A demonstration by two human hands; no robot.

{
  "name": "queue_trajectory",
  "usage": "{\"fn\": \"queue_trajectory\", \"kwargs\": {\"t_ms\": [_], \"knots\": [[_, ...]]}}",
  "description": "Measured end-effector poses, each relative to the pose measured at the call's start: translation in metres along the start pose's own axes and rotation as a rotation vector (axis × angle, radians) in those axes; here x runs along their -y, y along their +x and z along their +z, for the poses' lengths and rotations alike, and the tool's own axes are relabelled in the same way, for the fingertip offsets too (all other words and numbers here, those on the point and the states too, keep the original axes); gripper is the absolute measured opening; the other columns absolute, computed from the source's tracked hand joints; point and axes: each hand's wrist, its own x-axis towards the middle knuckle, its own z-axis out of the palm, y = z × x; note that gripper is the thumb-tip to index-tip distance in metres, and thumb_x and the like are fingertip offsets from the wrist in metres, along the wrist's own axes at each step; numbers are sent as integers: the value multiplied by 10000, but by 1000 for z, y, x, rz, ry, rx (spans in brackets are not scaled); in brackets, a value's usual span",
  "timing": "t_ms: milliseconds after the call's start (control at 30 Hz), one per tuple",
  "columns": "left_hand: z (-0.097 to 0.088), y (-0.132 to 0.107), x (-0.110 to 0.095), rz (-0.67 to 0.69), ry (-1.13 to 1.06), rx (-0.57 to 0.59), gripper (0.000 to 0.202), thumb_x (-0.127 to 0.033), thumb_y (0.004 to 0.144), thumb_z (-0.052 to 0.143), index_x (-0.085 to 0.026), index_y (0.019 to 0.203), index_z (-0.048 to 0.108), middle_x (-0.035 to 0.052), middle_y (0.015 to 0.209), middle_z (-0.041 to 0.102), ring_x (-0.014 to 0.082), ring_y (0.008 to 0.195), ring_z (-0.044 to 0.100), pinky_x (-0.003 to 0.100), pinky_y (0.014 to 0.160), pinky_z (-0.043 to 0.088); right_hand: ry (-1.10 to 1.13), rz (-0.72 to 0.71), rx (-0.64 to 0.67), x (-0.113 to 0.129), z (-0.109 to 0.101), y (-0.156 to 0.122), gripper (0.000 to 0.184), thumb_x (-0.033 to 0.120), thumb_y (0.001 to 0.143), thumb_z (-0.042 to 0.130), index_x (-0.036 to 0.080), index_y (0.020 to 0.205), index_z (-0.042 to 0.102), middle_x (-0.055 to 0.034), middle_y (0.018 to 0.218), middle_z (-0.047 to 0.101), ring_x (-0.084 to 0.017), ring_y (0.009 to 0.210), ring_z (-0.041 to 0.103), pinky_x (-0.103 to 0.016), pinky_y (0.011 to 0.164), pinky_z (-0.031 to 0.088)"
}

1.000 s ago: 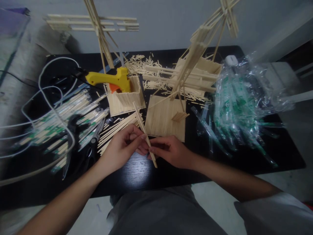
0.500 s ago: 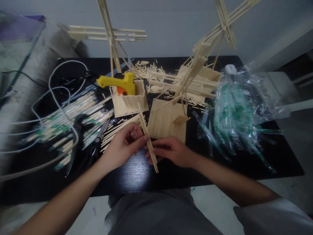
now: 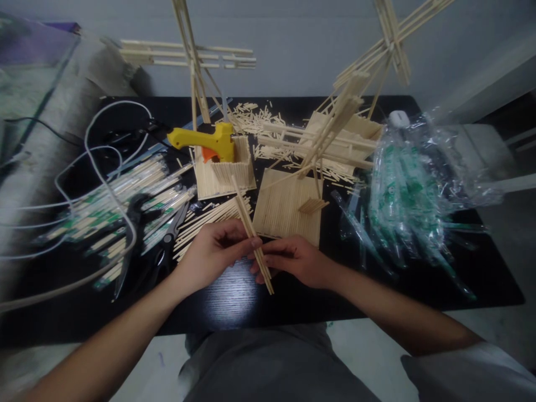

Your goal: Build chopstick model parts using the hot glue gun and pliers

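Note:
Between my two hands a slim bundle of wooden sticks (image 3: 245, 216) is held at a slant, its upper end leaning left. My left hand (image 3: 220, 248) pinches it around the middle with thumb and fingers. Lower down, my right hand (image 3: 291, 259) closes on the same bundle from the right. Just beyond my hands lies a square base of glued sticks (image 3: 282, 204), which carries a stick-built frame (image 3: 330, 137). Loose sticks (image 3: 209, 220) are spread by my left hand. A yellow glue gun (image 3: 218, 139) rests on another stick-built base (image 3: 205, 181).
Scissors (image 3: 165, 245) and dark-handled pliers (image 3: 136, 218) lie at left beside wrapped sticks (image 3: 121, 190) and a white cable (image 3: 89, 134). Cut stick pieces (image 3: 262, 120) are scattered at the back. Plastic wrappers (image 3: 406, 190) pile up at right on the black table (image 3: 473, 279).
My left hand has shifted slightly right and down along the bundle, whose sticks look drawn closer together. The right hand stays nearly in place. The whole view has moved a little.

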Motion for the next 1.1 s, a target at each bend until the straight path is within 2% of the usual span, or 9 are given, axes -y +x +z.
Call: {"fn": "queue_trajectory", "kwargs": {"t_ms": [267, 567, 733, 900, 1000, 1100], "knots": [[0, -1, 0, 0, 16, -9, 151, -274, 878, 758, -159, 786, 726, -39, 585, 645, 55, 484, 539, 144, 457, 412, -28, 8, -22, -1, -1, -1, 311, 424, 909, 822, 170, 1087, 825, -57, 966, 798, -142, 830, 771, -287, 806, 633], [-4, 3, -3, -34, 38, 52, 304, -432, 901, 744, -152, 788, 706, -19, 606, 647, 73, 498, 548, 163, 450, 424, -16, 9, -61, 2, 0, 0, 340, 424, 870, 858, 162, 1084, 821, -58, 948, 800, -147, 787, 760, -307, 777, 633], [-6, 4, -6, -58, 88, 3, 380, -518, 887, 750, -163, 782, 665, -12, 636, 664, 85, 501, 562, 175, 435, 430, 1, 2, -115, 2, 1, -1, 317, 402, 812, 907, 169, 1008, 821, -40, 910, 805, -141, 748, 752, -288, 728, 627], [-5, 0, -8, -106, 152, 4, 389, -523, 878, 760, -163, 770, 662, 7, 678, 697, 101, 535, 600, 194, 488, 481, -54, -15, -192, 1, 1, 0, 314, 354, 743, 956, 170, 957, 817, -7, 809, 785, -126, 696, 714, -261, 692, 587], [-7, -5, -8, -116, 171, 25, 386, -523, 907, 718, -163, 780, 660, 17, 689, 695, 114, 553, 612, 211, 508, 494, -86, -21, -226, 1, 1, 1, 327, 341, 695, 982, 177, 929, 821, -4, 829, 789, -124, 726, 715, -252, 712, 579], [-10, -11, -4, -125, 219, 15, 398, -539, 940, 655, -176, 779, 642, 13, 685, 681, 120, 551, 599, 225, 517, 482, -81, -39, -235, 3, 2, 1, 319, 361, 713, 968, 187, 933, 816, -3, 853, 785, -129, 733, 716, -268, 722, 599]]}}
